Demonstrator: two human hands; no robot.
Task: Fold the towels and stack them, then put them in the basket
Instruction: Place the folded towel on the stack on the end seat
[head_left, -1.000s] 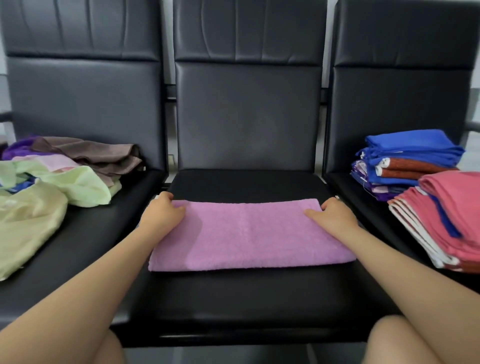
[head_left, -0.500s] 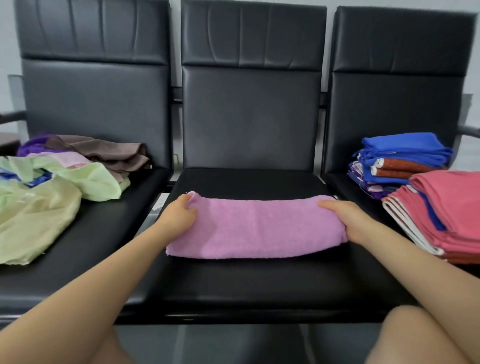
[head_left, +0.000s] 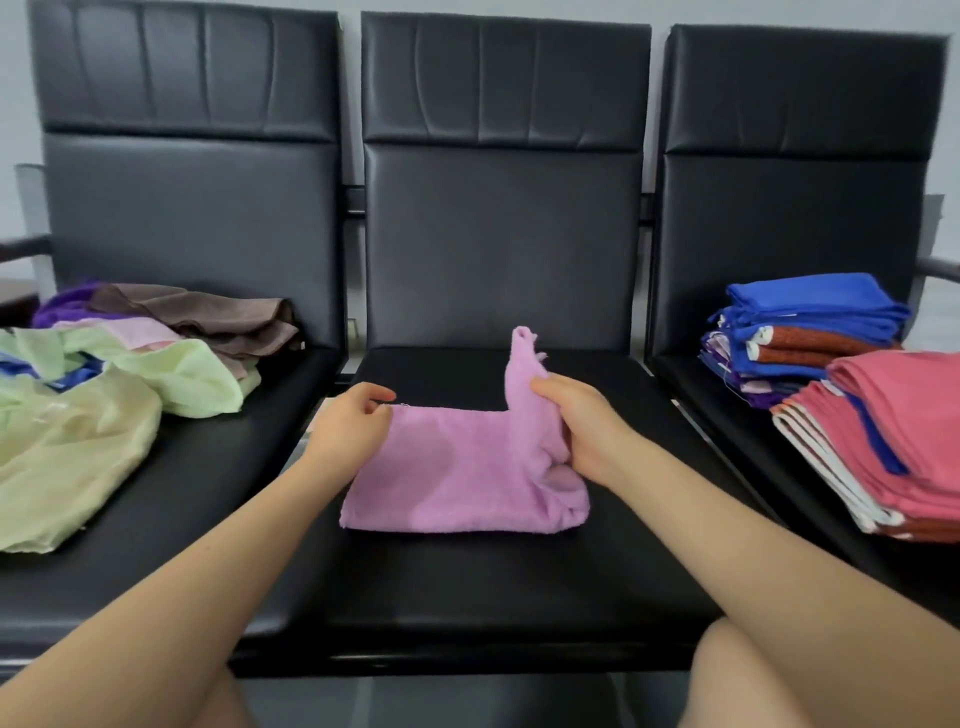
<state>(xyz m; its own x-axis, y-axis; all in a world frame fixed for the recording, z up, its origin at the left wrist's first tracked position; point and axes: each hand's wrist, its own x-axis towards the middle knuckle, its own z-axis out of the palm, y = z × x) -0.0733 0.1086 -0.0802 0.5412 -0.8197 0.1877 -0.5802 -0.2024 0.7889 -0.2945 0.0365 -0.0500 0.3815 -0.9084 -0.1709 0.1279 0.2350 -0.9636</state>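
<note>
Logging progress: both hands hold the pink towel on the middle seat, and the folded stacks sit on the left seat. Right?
Not quite. The head view shows the folded stacks on the right seat. Both the left hand and right hand do hold the pink towel on the middle seat.

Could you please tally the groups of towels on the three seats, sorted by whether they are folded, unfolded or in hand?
Towel being folded in hand: 1, the pink towel on the middle seat
Folded stacks: 2, the blue-topped stack and the red stack
Unfolded heaps: 1, the loose pile
Total: 4
</note>
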